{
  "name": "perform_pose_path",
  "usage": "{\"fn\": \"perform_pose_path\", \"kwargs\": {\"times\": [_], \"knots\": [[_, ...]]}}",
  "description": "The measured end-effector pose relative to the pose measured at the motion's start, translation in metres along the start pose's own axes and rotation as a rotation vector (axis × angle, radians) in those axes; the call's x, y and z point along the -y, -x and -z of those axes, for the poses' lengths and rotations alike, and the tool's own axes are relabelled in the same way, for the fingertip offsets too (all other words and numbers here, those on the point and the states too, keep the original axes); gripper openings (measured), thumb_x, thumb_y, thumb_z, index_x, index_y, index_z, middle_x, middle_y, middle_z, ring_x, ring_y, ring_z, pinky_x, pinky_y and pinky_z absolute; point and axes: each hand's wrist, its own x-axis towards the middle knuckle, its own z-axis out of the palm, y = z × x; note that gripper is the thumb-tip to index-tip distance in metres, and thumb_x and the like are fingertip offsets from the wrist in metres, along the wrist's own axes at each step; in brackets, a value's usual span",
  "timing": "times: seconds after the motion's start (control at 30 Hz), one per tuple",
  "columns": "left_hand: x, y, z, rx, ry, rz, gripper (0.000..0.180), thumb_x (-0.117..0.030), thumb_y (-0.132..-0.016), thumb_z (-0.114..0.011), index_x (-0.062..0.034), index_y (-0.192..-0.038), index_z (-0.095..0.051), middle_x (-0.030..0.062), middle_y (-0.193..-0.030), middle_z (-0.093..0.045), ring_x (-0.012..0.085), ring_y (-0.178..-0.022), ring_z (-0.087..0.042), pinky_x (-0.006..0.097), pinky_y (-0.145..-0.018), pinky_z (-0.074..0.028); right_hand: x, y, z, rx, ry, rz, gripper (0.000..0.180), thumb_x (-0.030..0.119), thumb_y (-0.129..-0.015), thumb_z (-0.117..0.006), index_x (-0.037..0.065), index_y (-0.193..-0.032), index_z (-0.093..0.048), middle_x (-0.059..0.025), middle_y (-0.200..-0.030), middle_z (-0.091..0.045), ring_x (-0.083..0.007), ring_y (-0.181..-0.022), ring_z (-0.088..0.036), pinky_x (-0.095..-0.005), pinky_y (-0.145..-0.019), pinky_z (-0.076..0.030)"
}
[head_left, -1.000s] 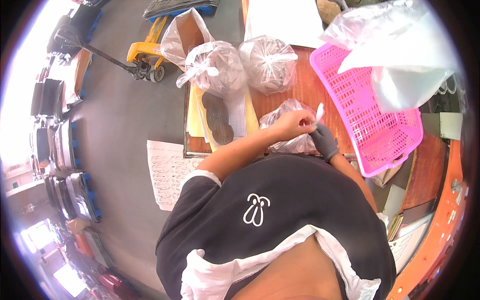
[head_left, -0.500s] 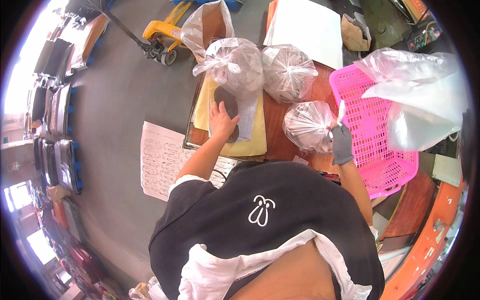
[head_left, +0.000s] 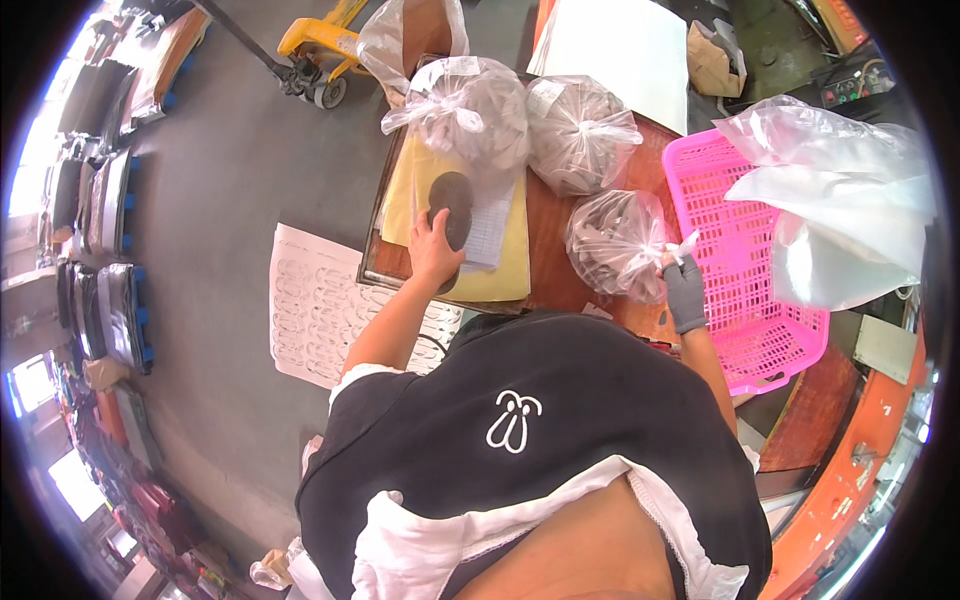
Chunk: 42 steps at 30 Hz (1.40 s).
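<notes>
My left hand (head_left: 432,250) lies flat, fingers spread, on a stack of dark oval pieces (head_left: 452,208) that sits on a yellow sheet (head_left: 500,270) at the left of the brown table (head_left: 548,260); it presses on them rather than gripping. My right hand (head_left: 683,290), in a grey glove, is pinched shut on the knotted neck of a clear bag of dark pieces (head_left: 615,240), which rests on the table just left of the pink basket (head_left: 740,300). A white printed sheet (head_left: 310,300) lies on the floor to the left of the table. Farther off, two more tied bags (head_left: 470,110) and (head_left: 578,130) stand side by side at the table's far edge. Loose clear plastic bags (head_left: 840,200) hang over the basket's right side. Farthest away on the left is a yellow pallet jack (head_left: 315,45).
</notes>
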Motion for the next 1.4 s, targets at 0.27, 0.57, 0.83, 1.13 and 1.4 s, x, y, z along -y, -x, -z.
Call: {"fn": "perform_pose_path", "kwargs": {"times": [0.27, 0.57, 0.83, 1.13, 1.4], "knots": [[-0.006, 0.020, -0.006, 0.101, -0.057, -0.428, 0.072, -0.016, -0.059, -0.070, -0.0215, -0.126, -0.044, 0.0196, -0.134, -0.033, 0.0389, -0.119, -0.035, 0.048, -0.096, -0.032, 0.001, 0.005, -0.003, 0.031, 0.265, 0.049, 0.028, 0.021, -0.088, -0.054, -0.001, -0.105, -0.058, -0.0053, -0.081, -0.061, -0.0118, -0.075, -0.054, -0.0294, -0.069, -0.045], [-0.017, 0.018, 0.015, 0.040, 0.100, -0.315, 0.074, -0.015, -0.055, -0.072, -0.0171, -0.124, -0.044, 0.0201, -0.133, -0.033, 0.0383, -0.119, -0.036, 0.045, -0.099, -0.032, 0.002, 0.015, -0.004, 0.083, 0.346, 0.019, 0.028, 0.023, -0.085, -0.056, 0.001, -0.103, -0.060, -0.0071, -0.077, -0.062, -0.0133, -0.069, -0.055, -0.0297, -0.065, -0.045], [-0.034, 0.024, 0.006, 0.114, 0.162, -0.392, 0.073, -0.015, -0.055, -0.071, -0.0171, -0.124, -0.045, 0.0207, -0.132, -0.035, 0.0393, -0.117, -0.037, 0.045, -0.097, -0.034, 0.042, 0.016, -0.018, -0.105, 0.587, 0.155, 0.042, 0.018, -0.076, -0.061, 0.003, -0.113, -0.048, -0.0145, -0.101, -0.052, -0.0250, -0.080, -0.053, -0.0367, -0.072, -0.044], [-0.025, 0.040, 0.002, 0.165, 0.206, -0.407, 0.077, -0.014, -0.055, -0.072, -0.0146, -0.126, -0.042, 0.0201, -0.135, -0.031, 0.0390, -0.122, -0.033, 0.044, -0.099, -0.034, 0.087, -0.009, -0.077, 0.383, 0.487, 0.632, 0.037, 0.020, -0.077, -0.060, -0.002, -0.105, -0.053, -0.0194, -0.103, -0.056, -0.0331, -0.101, -0.052, -0.0398, -0.086, -0.042], [0.009, 0.065, 0.013, 0.001, 0.373, -0.090, 0.079, -0.012, -0.053, -0.073, -0.0119, -0.126, -0.041, 0.0210, -0.133, -0.033, 0.0388, -0.121, -0.035, 0.043, -0.099, -0.034, 0.053, -0.070, -0.160, 0.758, 1.551, 0.244, 0.057, 0.047, -0.074, -0.054, 0.005, -0.113, -0.054, -0.0166, -0.111, -0.058, -0.0301, -0.104, -0.055, -0.0411, -0.090, -0.039]]}}
